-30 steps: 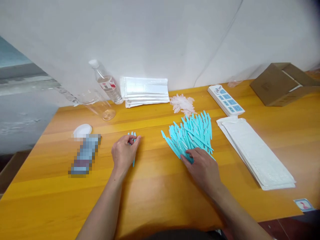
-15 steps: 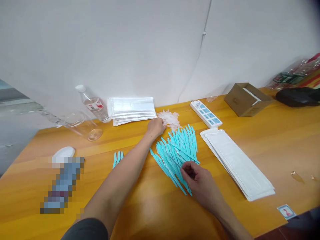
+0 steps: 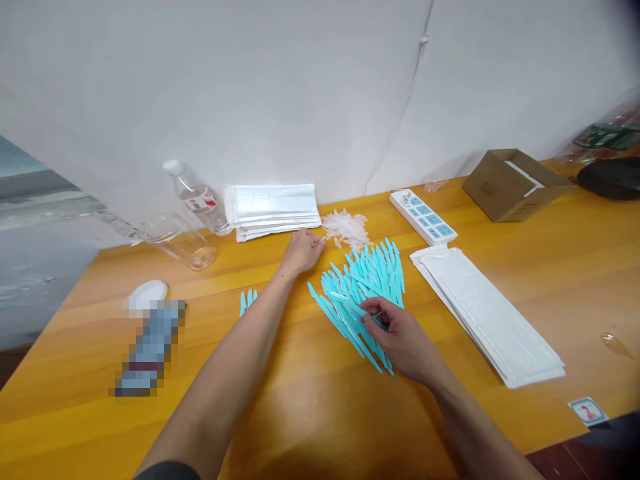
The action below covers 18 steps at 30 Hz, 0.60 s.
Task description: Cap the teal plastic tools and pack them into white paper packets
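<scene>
My left hand is closed in a pinch on a small translucent cap, at the left edge of a heap of similar pinkish-white caps. Just over a pile of turquoise eyebrow razors, my right hand has thumb and fingers closed round one turquoise razor, whose tip points up and left. The razors lie loosely side by side and across each other. A few more razors lie apart to the left, partly hidden behind my left forearm.
White packets are stacked by the wall and at right. A power strip and open cardboard box stand behind. On the left are a bottle, a clear jar, a white lid and a blurred-out item.
My left hand has drawn slightly left from the cap heap, a cap now showing in its fingertips. My right hand has moved a little farther up over the razors. The view has shifted slightly.
</scene>
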### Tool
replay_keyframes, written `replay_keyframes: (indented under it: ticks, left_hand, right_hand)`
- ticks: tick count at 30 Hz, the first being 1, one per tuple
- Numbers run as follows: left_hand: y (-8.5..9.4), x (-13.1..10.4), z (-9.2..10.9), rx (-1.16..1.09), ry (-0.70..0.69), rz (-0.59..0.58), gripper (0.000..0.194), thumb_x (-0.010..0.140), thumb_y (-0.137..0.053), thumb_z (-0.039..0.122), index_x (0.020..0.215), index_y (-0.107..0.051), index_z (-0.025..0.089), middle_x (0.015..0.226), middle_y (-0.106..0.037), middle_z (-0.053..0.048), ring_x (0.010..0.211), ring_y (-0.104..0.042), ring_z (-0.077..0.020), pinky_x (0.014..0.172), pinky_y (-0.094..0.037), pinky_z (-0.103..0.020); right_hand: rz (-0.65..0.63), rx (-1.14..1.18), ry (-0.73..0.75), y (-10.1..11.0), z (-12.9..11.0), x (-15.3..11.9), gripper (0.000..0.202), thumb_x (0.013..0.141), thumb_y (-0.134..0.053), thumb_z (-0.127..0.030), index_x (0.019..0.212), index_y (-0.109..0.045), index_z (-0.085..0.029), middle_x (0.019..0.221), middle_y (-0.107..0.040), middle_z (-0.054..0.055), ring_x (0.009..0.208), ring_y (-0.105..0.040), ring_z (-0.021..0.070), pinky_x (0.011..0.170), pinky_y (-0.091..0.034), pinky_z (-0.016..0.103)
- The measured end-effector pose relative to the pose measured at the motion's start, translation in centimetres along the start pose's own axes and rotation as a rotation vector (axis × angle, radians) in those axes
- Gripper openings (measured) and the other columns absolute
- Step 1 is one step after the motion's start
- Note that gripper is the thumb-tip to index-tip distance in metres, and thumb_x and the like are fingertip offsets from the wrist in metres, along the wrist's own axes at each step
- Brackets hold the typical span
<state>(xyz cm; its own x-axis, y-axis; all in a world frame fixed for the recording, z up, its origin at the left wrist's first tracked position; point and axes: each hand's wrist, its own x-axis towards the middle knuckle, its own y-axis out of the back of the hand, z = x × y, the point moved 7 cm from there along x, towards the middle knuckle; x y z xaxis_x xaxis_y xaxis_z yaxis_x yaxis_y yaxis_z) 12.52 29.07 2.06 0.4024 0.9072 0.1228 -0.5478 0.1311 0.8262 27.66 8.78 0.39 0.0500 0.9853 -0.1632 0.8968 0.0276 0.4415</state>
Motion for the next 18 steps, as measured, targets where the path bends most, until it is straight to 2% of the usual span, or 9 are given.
replay_keyframes:
  ticks: [2, 5, 6, 8, 11, 14, 18]
  left_hand:
    - [0.6, -2.3, 0.2, -0.034, -0.040, 0.005, 0.036, 0.094, -0.049, 0.039, 0.086, -0.076, 0.016, 0.081, -0.061, -0.007, 0.085, -0.056, -0.0204, 0.077, -0.042, -0.030]
    - [1.8, -8.2, -0.5, -0.310, 0.015, 0.013, 0.035, 0.092, -0.054, 0.043, 0.110, -0.073, 0.019, 0.079, -0.060, -0.001, 0.075, -0.054, -0.0148, 0.072, -0.042, -0.027]
    - [2.1, -10.6, -1.2, -0.448, 0.099, 0.038, 0.039, 0.089, -0.059, 0.045, 0.117, -0.070, 0.020, 0.079, -0.060, 0.000, 0.072, -0.053, -0.0129, 0.068, -0.041, -0.025]
    - [2.3, -15.4, -2.9, -0.708, 0.305, 0.105, 0.045, 0.082, -0.069, 0.047, 0.117, -0.070, 0.019, 0.074, -0.060, 0.002, 0.064, -0.051, -0.0100, 0.061, -0.040, -0.023]
    - [1.8, -21.4, -5.2, -1.036, 0.622, 0.320, 0.044, 0.070, -0.080, 0.046, 0.099, -0.073, 0.014, 0.061, -0.058, 0.003, 0.052, -0.048, -0.0076, 0.050, -0.037, -0.021]
    - [1.0, -24.7, -6.3, -1.172, 0.815, 0.504, 0.039, 0.062, -0.086, 0.042, 0.080, -0.066, 0.014, 0.061, -0.064, 0.001, 0.047, -0.050, -0.0062, 0.043, -0.035, -0.018]
    - [1.1, -25.7, -6.6, -1.122, 0.842, 0.591, 0.037, 0.063, -0.086, 0.041, 0.072, -0.060, 0.015, 0.069, -0.073, -0.004, 0.050, -0.057, -0.0081, 0.046, -0.043, -0.018]
  right_hand:
    - [-0.006, -0.001, 0.005, -0.3, -0.4, 0.0, 0.022, 0.091, -0.052, -0.038, 0.103, -0.060, -0.021, 0.087, -0.063, 0.001, 0.073, -0.053, 0.0150, 0.066, -0.044, 0.028]
    - [-0.032, -0.019, 0.029, -0.9, -1.1, 0.0, 0.021, 0.091, -0.053, -0.039, 0.100, -0.061, -0.021, 0.082, -0.061, 0.000, 0.072, -0.052, 0.0146, 0.065, -0.042, 0.027]
    - [-0.050, -0.028, 0.040, -1.2, -1.4, 0.0, 0.021, 0.091, -0.053, -0.039, 0.099, -0.061, -0.021, 0.080, -0.060, -0.001, 0.071, -0.051, 0.0142, 0.064, -0.042, 0.026]
    - [-0.103, -0.044, 0.055, -2.0, -2.0, 0.1, 0.020, 0.091, -0.053, -0.039, 0.097, -0.061, -0.021, 0.078, -0.059, -0.002, 0.068, -0.049, 0.0133, 0.060, -0.040, 0.025]
    - [-0.215, -0.068, 0.094, -3.9, -3.1, 0.2, 0.020, 0.091, -0.052, -0.038, 0.097, -0.062, -0.022, 0.076, -0.059, -0.003, 0.062, -0.046, 0.0122, 0.056, -0.036, 0.024]
    - [-0.307, -0.096, 0.164, -5.9, -4.4, 0.0, 0.018, 0.092, -0.049, -0.034, 0.095, -0.062, -0.022, 0.073, -0.060, -0.002, 0.063, -0.048, 0.0127, 0.057, -0.036, 0.024]
    - [-0.370, -0.128, 0.207, -7.6, -5.3, -0.4, 0.017, 0.091, -0.049, -0.031, 0.092, -0.063, -0.021, 0.075, -0.064, -0.001, 0.065, -0.053, 0.0136, 0.059, -0.039, 0.025]
